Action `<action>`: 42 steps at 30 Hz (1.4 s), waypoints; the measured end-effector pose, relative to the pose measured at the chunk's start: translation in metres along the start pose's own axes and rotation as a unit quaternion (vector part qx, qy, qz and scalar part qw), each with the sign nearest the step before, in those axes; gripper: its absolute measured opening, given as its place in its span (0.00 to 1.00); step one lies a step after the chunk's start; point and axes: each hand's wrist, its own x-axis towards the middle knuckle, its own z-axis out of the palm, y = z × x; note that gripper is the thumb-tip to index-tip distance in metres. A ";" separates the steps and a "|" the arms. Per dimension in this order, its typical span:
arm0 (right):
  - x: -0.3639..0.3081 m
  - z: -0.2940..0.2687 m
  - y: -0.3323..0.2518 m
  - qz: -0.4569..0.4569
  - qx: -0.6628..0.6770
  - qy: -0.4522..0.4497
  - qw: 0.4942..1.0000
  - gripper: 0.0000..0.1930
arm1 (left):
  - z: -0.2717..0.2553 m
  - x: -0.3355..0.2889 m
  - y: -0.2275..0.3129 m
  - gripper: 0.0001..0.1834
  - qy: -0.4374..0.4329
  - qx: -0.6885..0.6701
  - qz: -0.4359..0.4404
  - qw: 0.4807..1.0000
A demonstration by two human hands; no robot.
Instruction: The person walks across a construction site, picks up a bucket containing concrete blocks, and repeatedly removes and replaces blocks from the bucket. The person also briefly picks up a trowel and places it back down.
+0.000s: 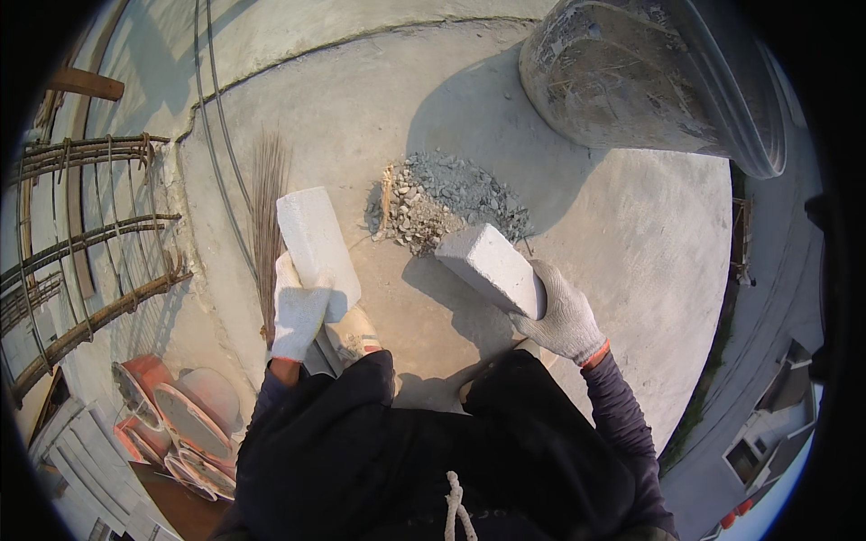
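Note:
Both hands wear white knit gloves with orange cuffs. My left hand (299, 311) is wrapped round the lower end of a pale grey block (315, 236), which tilts up and away from me. In my right hand (566, 316) is a second block (487, 261) of similar shape, gripped by its near right end, its other end pointing at the rubble. The two blocks are apart, held over the concrete between my feet. A pile of grey rubble (451, 200) lies just beyond them, with a small splintered piece of wood at its left side.
A big dirty grey bucket (622, 77) stands at the far right. Left of me are a bundle of thin wires (268, 194), cables, and tied rebar cages (90, 243). Orange buckets (191, 419) cluster at the lower left. The concrete slab's edge (727, 270) runs along the right, with a road beyond.

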 end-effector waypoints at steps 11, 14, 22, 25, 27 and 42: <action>-0.008 0.027 0.035 0.380 -0.058 0.244 0.890 0.44 | 0.037 0.055 0.047 0.43 -0.059 0.064 0.053 0.995; 0.009 0.040 0.016 0.361 -0.107 0.256 0.890 0.45 | 0.039 0.063 0.056 0.48 -0.081 0.112 0.040 0.990; 0.070 0.052 -0.044 0.264 -0.070 0.211 0.939 0.41 | 0.072 0.076 0.078 0.48 -0.211 0.061 0.056 0.974; 0.093 0.057 -0.064 0.274 -0.005 0.194 0.942 0.42 | 0.073 0.085 0.076 0.48 -0.246 0.015 0.049 0.968; 0.101 0.058 -0.072 0.282 0.006 0.177 0.943 0.44 | 0.071 0.092 0.073 0.48 -0.281 -0.054 0.035 0.957; 0.113 0.055 -0.026 0.181 0.269 0.066 0.944 0.34 | 0.077 0.110 0.051 0.50 -0.346 -0.152 0.094 0.921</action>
